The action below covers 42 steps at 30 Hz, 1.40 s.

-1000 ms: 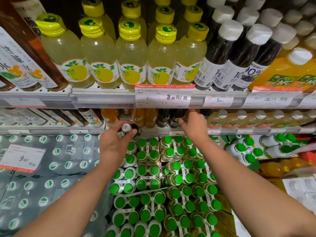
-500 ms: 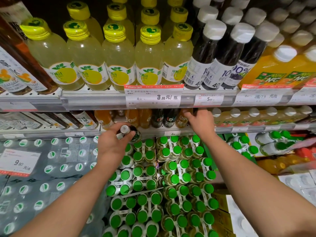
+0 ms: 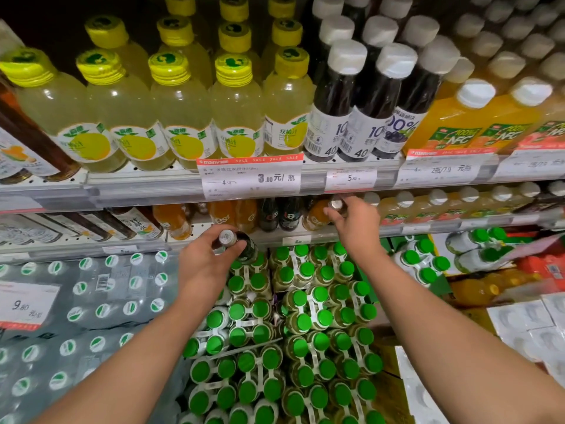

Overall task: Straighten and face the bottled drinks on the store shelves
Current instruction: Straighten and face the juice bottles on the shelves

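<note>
Right now our right fingers (image 3: 331, 214) pinch the silver cap of an orange soda bottle (image 3: 318, 215) at the front edge of the middle shelf (image 3: 351, 229), just under the price strip of the shelf above. Our left fingers (image 3: 237, 246) are curled round the neck of a dark bottle (image 3: 244, 244), held clear of the shelf, in front of its front edge and above the green-capped multipacks (image 3: 275, 316) below.

From here we judge the step to be turning and seating the orange bottle beside its dark and orange neighbours (image 3: 269, 214). To do it well, we should twist from the cap only until the label faces out, then slide the base flush with the shelf lip. A cap pinch gives little control of a full bottle, so we keep it upright and avoid nudging the ones touching it. The right hand (image 3: 356, 229) works in a tight slot under the price strip, so wrist movement should be small. The left hand (image 3: 204, 264) should wait for an open gap.
</note>
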Each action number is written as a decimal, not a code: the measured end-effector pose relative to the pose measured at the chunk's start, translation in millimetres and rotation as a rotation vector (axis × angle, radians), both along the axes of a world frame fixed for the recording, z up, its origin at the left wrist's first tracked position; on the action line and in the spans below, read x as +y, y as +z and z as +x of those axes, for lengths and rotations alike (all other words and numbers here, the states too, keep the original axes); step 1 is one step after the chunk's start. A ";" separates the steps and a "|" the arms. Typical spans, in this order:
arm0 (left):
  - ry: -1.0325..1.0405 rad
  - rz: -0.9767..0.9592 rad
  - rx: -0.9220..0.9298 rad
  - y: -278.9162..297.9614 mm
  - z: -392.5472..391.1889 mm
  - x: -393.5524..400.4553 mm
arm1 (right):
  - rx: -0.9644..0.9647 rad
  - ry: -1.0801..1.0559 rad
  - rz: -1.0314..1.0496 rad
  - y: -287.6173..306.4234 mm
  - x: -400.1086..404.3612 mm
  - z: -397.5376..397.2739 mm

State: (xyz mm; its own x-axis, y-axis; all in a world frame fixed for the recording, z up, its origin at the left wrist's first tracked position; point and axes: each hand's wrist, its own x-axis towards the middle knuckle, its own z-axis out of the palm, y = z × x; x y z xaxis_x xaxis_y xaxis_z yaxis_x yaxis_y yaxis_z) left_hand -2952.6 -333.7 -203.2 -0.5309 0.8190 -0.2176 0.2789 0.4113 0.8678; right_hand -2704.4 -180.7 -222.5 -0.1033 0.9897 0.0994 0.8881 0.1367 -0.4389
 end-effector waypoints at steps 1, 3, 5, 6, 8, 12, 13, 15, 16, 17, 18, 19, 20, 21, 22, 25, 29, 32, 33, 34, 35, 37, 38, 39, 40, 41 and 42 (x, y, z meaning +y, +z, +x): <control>-0.006 0.004 -0.003 -0.9 3.5 1.2 | 0.070 0.004 0.030 -0.1 -7.9 4.6; -0.031 0.005 0.003 -1.4 12.4 4.8 | 0.183 0.002 0.080 0.4 -21.6 15.4; -0.055 0.005 0.012 -2.5 23.5 10.4 | 0.238 -0.010 0.099 2.5 -31.0 27.2; -0.058 -0.001 0.019 -3.3 29.6 13.4 | 0.246 -0.017 0.107 3.8 -34.7 32.9; -0.059 -0.001 0.039 -4.3 43.5 19.5 | 0.236 -0.031 0.126 6.5 -42.6 44.3; -0.040 0.058 0.013 -5.4 74.7 28.2 | 0.237 -0.032 0.084 2.2 -57.5 68.4; -0.035 0.072 0.009 -4.8 82.9 30.2 | 0.236 -0.037 0.065 -0.5 -60.0 75.2; -0.012 0.084 -0.005 -3.8 99.7 34.8 | 0.223 -0.042 0.043 -4.9 -65.0 88.4; 0.000 0.090 -0.018 -3.4 108.1 38.2 | 0.216 -0.047 0.038 -6.9 -67.6 94.5; 0.007 0.100 -0.028 -3.2 116.0 42.6 | 0.213 -0.056 0.033 -7.9 -70.3 99.7; 0.007 0.111 -0.022 -3.9 123.0 47.4 | 0.215 -0.064 0.026 -8.5 -73.2 104.1; 0.001 0.114 -0.002 -4.9 129.1 52.9 | 0.225 -0.069 0.021 -9.1 -75.6 108.4; -0.006 0.108 0.018 -5.5 134.3 58.4 | 0.239 -0.073 0.013 -9.2 -77.2 112.9; -0.013 0.099 0.037 -6.5 138.8 64.2 | 0.253 -0.077 -0.001 -10.2 -78.2 118.2; -0.021 0.094 0.053 -7.9 143.1 69.5 | 0.258 -0.078 -0.014 -10.3 -78.7 123.3; -0.017 0.104 0.079 -15.6 155.3 83.5 | 0.261 -0.076 -0.024 -9.2 -76.6 138.5; -0.009 0.078 0.183 -28.4 169.5 99.3 | 0.299 -0.058 -0.028 -9.0 -74.4 155.6; 0.002 0.083 0.245 -32.8 178.2 114.0 | 0.349 -0.050 -0.063 -12.1 -73.4 163.1; 0.000 0.092 0.263 -32.3 181.2 118.9 | 0.362 -0.047 -0.063 -13.1 -73.1 164.8; -0.009 0.103 0.279 -31.8 183.8 123.4 | 0.365 -0.043 -0.060 -13.9 -73.0 165.8; -0.021 0.108 0.297 -30.9 186.1 127.2 | 0.366 -0.040 -0.064 -13.8 -73.8 166.3; -0.035 0.071 0.348 -28.7 188.9 133.2 | 0.384 -0.045 -0.089 -13.6 -75.6 167.1; -0.037 0.042 0.372 -28.0 189.7 135.6 | 0.392 -0.045 -0.097 -13.8 -76.8 167.7; -0.042 0.011 0.389 -27.5 189.9 137.4 | 0.398 -0.042 -0.100 -14.4 -77.9 168.2; -0.050 -0.019 0.404 -26.7 190.0 138.8 | 0.403 -0.037 -0.098 -14.9 -78.9 168.5; -0.059 -0.056 0.419 -26.3 189.6 140.7 | 0.408 -0.032 -0.095 -15.3 -79.5 168.9; -0.064 -0.100 0.432 -25.6 188.6 143.1 | 0.407 -0.025 -0.087 -15.9 -79.4 169.1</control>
